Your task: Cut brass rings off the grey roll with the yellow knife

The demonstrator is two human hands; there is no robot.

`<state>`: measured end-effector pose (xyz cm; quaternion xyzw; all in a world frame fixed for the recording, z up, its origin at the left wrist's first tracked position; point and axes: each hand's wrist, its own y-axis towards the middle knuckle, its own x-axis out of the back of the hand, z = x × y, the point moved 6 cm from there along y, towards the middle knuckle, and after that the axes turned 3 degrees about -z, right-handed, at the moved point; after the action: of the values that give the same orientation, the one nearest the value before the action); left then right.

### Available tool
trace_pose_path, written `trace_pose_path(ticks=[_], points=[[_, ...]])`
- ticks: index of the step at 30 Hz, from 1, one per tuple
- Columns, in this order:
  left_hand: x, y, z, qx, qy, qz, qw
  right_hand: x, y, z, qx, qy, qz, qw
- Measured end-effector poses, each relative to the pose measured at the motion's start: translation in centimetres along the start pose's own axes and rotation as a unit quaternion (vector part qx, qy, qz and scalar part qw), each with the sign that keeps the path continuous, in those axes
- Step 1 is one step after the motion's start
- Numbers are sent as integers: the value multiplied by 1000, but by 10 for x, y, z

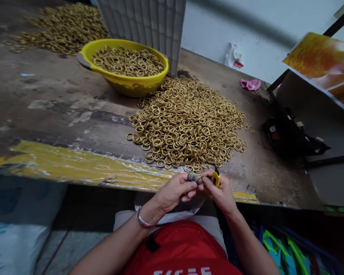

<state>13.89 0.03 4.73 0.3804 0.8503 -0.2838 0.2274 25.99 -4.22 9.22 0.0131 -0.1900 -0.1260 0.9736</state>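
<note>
Left hand (176, 190): pinching grey rod (192, 177)
Right hand (224, 194): gripping yellow cutter (216, 178)
Rings (186, 122): heaped on the hands' far side

Wall (205, 32): palest area, cool bluish light, crossed by a soft dark diagonal shadow.
Table (54, 109): dim, darkest toward the upper left.
Bowl (132, 86): soft shadow beneath.
Rings (189, 122): small highlights on top, moderately sharp.
Yellow strip (74, 162): streaks of white glare along its wrinkles.
Space under the table: deep shadow, detail lost.
Sack (14, 240): blurred.
Poster (318, 61): soft, stretched by wide-angle distortion.
</note>
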Motion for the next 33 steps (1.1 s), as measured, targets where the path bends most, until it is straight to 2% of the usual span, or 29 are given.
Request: trace_pose_path(ticks=[2,4,8,10,16,19,21,22,23,25,28,31,33], points=[[2,-1,-2,-14,40,-28,999,1,-4,4,46,-78,5,996],[6,-2,-6,-32,95,-66,993,-1,-9,6,89,-180,24,979],[10,-5,-13,-56,184,-109,975,-5,-17,1,99,-357,58,927],[11,-5,-16,-68,218,-112,967,-6,-17,-1,85,-394,66,913],[9,-8,-26,-98,301,-111,942,-12,-14,-3,82,-429,96,894],[-3,-16,-31,-85,307,-73,945,13,-2,-19,31,-488,49,871],[-14,-23,-33,-74,296,-23,952,48,6,-35,-52,-536,-34,842],[-17,-26,-33,-69,289,-3,955,63,8,-42,-75,-538,-66,837],[-18,-26,-32,-61,279,4,958,73,11,-45,-71,-526,-89,843],[-15,-23,-28,-46,259,-11,965,76,14,-48,-24,-472,-84,877],[-3,-11,-17,-27,220,-53,974,54,14,-42,44,-401,-54,913],[6,-2,-7,-21,141,-84,986,25,16,-35,62,-406,-32,911],[8,-1,-5,-24,77,-81,993,12,19,-35,58,-429,-16,901]])
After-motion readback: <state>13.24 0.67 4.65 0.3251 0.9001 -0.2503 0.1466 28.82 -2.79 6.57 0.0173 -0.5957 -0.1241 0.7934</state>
